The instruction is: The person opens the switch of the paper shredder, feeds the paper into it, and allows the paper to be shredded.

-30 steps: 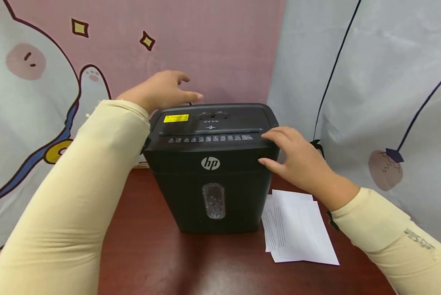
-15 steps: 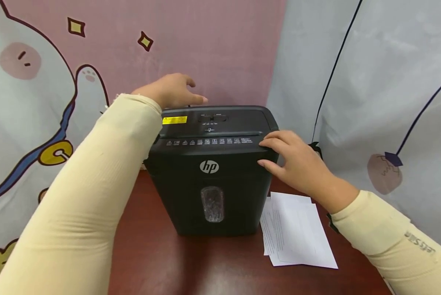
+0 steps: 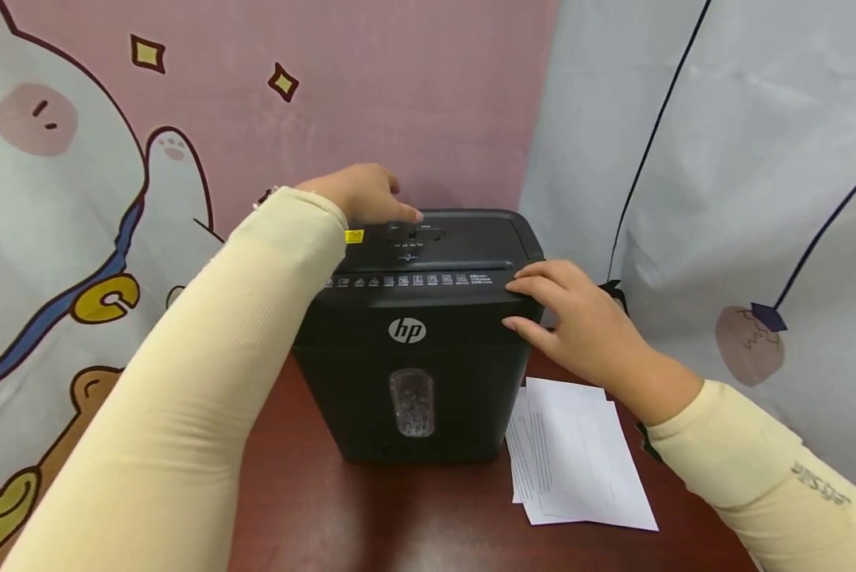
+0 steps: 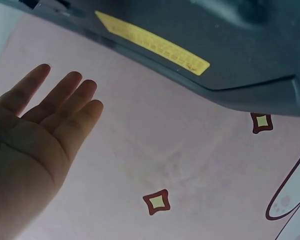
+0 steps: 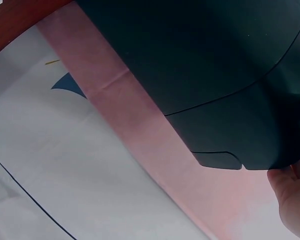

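Observation:
A black HP paper shredder (image 3: 463, 373) stands upright on the table, with shreds behind its small front window (image 3: 413, 403). Over the back of its lid is my left hand (image 3: 366, 193), thumb tip overlapping the rear edge close to the slide switch (image 3: 413, 233). The left wrist view shows that hand (image 4: 35, 140) with fingers extended and nothing in them, beside the lid with its yellow label (image 4: 155, 42). My right hand (image 3: 585, 322) rests at the shredder's front right top corner, fingers on the lid and thumb low at the front. Its fingertips (image 5: 285, 175) touch the rim.
Several printed paper sheets (image 3: 585, 453) lie on the reddish-brown table (image 3: 313, 516), right of the shredder. A pink and white cartoon curtain (image 3: 435, 103) hangs close behind. Something small and black (image 3: 616, 294) sits at the curtain's foot, past my right hand.
My left hand has moved right and lower along the shredder's back edge, its thumb now near the switch. My right hand keeps its place at the corner. The head view has shifted slightly.

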{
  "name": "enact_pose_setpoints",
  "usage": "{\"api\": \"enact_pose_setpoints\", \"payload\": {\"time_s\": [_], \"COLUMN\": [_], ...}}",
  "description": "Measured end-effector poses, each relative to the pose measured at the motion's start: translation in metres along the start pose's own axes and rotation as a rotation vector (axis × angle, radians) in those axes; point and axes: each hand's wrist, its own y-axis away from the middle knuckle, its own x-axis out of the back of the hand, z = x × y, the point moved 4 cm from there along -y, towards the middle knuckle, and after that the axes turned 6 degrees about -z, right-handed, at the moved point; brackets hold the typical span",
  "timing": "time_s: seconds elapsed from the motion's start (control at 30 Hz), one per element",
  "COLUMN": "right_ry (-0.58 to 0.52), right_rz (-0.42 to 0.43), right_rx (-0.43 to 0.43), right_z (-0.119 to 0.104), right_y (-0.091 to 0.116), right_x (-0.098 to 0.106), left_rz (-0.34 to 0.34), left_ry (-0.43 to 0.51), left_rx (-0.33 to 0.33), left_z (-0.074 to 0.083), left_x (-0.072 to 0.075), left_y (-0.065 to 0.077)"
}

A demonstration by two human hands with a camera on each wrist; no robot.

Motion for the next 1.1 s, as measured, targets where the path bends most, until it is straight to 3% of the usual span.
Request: {"api": "enact_pose_setpoints", "payload": {"time_s": [0.2, 0.53, 0.9, 1.1], "right_ry": [0.005, 0.007, 0.013, 0.011], "right_rz": [0.018, 0.010, 0.018, 0.037], "right_rx": [0.013, 0.023, 0.033, 0.046], "right_z": [0.000, -0.002, -0.003, -0.005], "right_y": [0.003, 0.001, 0.001, 0.000], "right_x": [0.001, -0.001, -0.001, 0.000], "left_rz": [-0.025, -0.029, -0.048, -0.066], "left_ry": [-0.012, -0.054, -0.105, -0.111], "left_rx": [0.012, 0.015, 0.104, 0.113], "left_z": [0.007, 0.003, 0.002, 0.003], "left_x": [-0.006, -0.010, -0.015, -0.015], "left_y": [-0.008, -0.022, -0.020, -0.020]}}
